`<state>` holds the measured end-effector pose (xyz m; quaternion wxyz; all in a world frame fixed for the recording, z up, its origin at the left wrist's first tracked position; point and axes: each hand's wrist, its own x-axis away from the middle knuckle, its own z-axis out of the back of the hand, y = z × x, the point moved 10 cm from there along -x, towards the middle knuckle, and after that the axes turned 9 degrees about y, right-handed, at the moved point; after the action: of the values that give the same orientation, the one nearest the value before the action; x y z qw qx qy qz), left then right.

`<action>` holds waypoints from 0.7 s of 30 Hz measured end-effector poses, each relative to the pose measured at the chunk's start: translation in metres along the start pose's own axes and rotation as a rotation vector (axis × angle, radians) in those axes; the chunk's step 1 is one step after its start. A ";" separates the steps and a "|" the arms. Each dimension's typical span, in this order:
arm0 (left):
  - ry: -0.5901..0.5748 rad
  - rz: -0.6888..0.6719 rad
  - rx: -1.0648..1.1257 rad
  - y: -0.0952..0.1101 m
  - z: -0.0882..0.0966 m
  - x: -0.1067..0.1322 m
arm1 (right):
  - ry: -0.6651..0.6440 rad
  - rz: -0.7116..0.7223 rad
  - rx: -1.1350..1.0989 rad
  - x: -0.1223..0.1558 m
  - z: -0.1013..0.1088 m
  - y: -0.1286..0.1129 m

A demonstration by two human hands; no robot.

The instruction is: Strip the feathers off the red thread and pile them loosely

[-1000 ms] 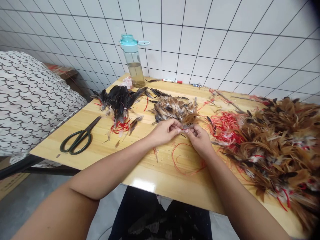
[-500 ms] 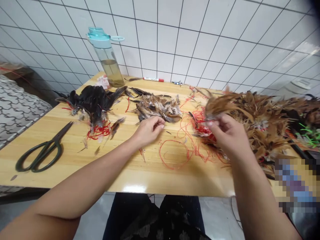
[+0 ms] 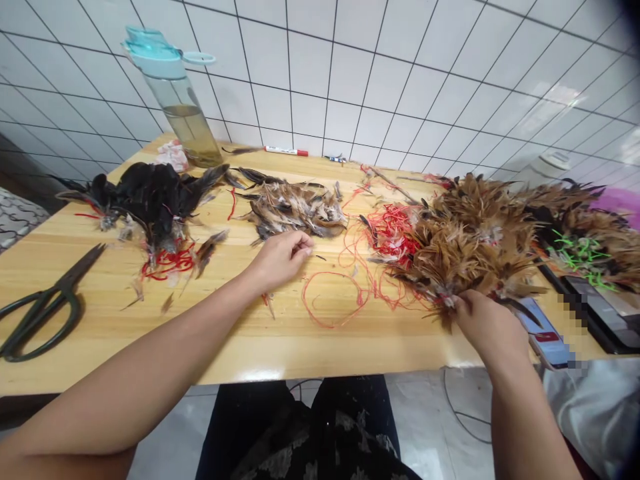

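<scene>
My right hand pinches the quill end of a brown feather bundle at the near edge of a large pile of brown feathers. Red thread ends bunch along the left side of that pile. My left hand rests on the table with its fingers curled together; whatever may be inside them is hidden. Just beyond it lies a flat heap of mixed brown and white feathers. A loop of thin red thread is spread on the wood between my hands.
Black feathers with red ties lie to the left, near dark-handled scissors. Behind them stands a water bottle. A marker lies by the tiled wall. A phone and green-tied feathers are at right.
My right hand has lowered the raised brown feather bundle onto the pile, moving toward the table's near edge. My left hand has stayed by the feather heap. The view has turned right.
</scene>
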<state>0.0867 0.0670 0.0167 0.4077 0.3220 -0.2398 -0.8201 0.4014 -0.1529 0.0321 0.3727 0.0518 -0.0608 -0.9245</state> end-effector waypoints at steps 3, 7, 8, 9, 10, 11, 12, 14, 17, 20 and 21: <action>0.000 0.003 -0.011 0.000 0.002 0.000 | 0.009 0.001 0.046 0.004 0.005 -0.006; -0.006 -0.016 -0.026 0.005 0.003 0.002 | 0.065 -0.036 0.058 0.011 0.022 -0.005; -0.007 -0.024 -0.026 0.007 0.003 0.002 | 0.087 -0.040 0.055 0.013 0.028 -0.006; -0.005 -0.031 -0.026 0.008 0.003 0.002 | 0.112 -0.038 0.049 0.016 0.033 -0.009; -0.002 -0.036 -0.026 0.009 0.004 0.002 | 0.144 -0.023 0.039 0.020 0.039 -0.015; 0.004 -0.040 -0.025 0.009 0.005 0.002 | 0.179 0.013 0.022 0.025 0.045 -0.026; 0.013 -0.040 -0.025 0.008 0.005 0.002 | 0.211 0.073 0.001 0.031 0.050 -0.040; 0.041 -0.035 -0.026 0.007 0.008 0.001 | 0.273 0.226 -0.044 0.044 0.060 -0.079; 0.102 -0.030 -0.020 0.005 0.013 0.001 | 0.275 0.507 -0.120 0.063 0.069 -0.151; 0.177 -0.059 0.012 0.009 0.022 0.001 | 0.338 0.736 -0.208 0.071 0.087 -0.216; 0.200 -0.077 0.022 0.010 0.025 0.000 | 0.370 0.790 -0.246 0.069 0.095 -0.234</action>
<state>0.0737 0.0645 0.0401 0.3943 0.4159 -0.1945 -0.7961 0.1790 -0.0262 0.0867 0.7050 0.1443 0.1019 -0.6869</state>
